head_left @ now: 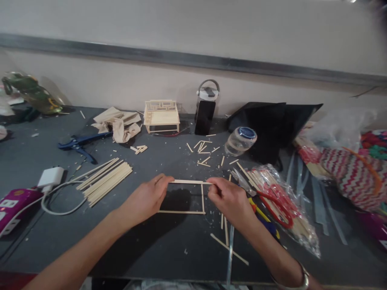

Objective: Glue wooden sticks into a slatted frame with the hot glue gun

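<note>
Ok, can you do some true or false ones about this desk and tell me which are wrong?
1. The left hand and the right hand both hold one thin stick. True.
2. The blue tool lies to the right of the jar. False: the blue tool lies far to the left of the jar.
3. The black phone stands in front of a white-topped bottle. True.
4. The jar has a red lid. False: the lid is blue.
5. The little wooden model stands to the right of the crumpled paper. True.
</note>
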### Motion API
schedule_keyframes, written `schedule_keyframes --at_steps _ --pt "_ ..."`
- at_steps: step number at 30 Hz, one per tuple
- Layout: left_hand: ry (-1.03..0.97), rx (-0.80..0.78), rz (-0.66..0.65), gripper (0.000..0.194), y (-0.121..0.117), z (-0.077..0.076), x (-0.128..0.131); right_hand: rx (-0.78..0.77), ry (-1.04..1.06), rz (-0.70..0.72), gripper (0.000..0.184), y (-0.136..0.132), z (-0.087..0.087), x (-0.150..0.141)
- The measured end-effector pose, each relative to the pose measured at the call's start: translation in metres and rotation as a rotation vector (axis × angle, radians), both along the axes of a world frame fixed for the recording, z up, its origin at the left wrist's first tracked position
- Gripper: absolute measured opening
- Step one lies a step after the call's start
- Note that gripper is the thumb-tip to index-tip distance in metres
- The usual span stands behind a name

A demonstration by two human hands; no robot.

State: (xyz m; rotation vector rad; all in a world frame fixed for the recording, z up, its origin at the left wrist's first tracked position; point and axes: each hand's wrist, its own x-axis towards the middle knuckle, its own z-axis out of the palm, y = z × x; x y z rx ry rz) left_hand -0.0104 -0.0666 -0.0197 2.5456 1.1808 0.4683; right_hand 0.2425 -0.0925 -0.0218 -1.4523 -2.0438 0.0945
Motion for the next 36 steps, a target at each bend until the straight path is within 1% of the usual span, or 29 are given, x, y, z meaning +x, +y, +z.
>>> schedule_keyframes --at_steps 2,5,7,9,12,17,19,20,23,25,29,32,36 --pt "0.009 0.019 -0.020 0.032 0.005 -0.004 0.000 0.007 -0.029 -0.011 0.023 0.006 0.001 0.000" --pt "-0.052 0.031 -0.024 0.030 0.015 -0.003 0.003 0.039 -0.062 0.024 0.022 0.012 0.009 0.001" --pt "-0.108 0.035 0.011 0.027 0.022 -0.001 0.004 0.044 -0.078 0.078 0.020 0.015 0.015 0.000" --pt "-0.155 0.007 0.051 0.026 0.028 0.000 0.004 0.028 -0.077 0.131 0.019 0.016 0.019 -0.003" --pt "-0.224 -0.114 0.139 0.025 0.033 0.000 0.002 0.025 -0.028 0.169 0.018 0.015 0.017 -0.009" --pt "-0.361 -0.460 0.354 0.025 0.038 0.000 -0.006 0.052 0.020 0.213 0.020 0.015 0.007 -0.012" --pt "-0.427 -0.513 0.384 0.026 0.040 0.001 -0.009 0.064 0.030 0.197 0.021 0.016 0.005 -0.010" --pt "-0.458 -0.517 0.378 0.026 0.040 0.002 -0.010 0.063 0.034 0.185 0.022 0.017 0.005 -0.009" --pt "-0.517 -0.526 0.286 0.026 0.040 0.004 -0.012 0.049 0.037 0.155 0.025 0.018 0.004 -0.006" --pt "-0.530 -0.542 0.253 0.028 0.038 0.006 -0.012 0.041 0.031 0.149 0.025 0.018 0.003 -0.006" --pt "-0.482 -0.500 0.295 0.029 0.037 0.008 -0.011 0.039 0.008 0.140 0.024 0.019 0.002 -0.007" --pt "-0.411 -0.433 0.317 0.022 0.038 0.008 -0.011 0.037 0.009 0.129 0.022 0.020 0.001 -0.008" --pt "-0.451 -0.438 0.241 0.021 0.039 0.006 -0.010 -0.022 0.042 0.117 0.025 0.021 0.001 -0.007"
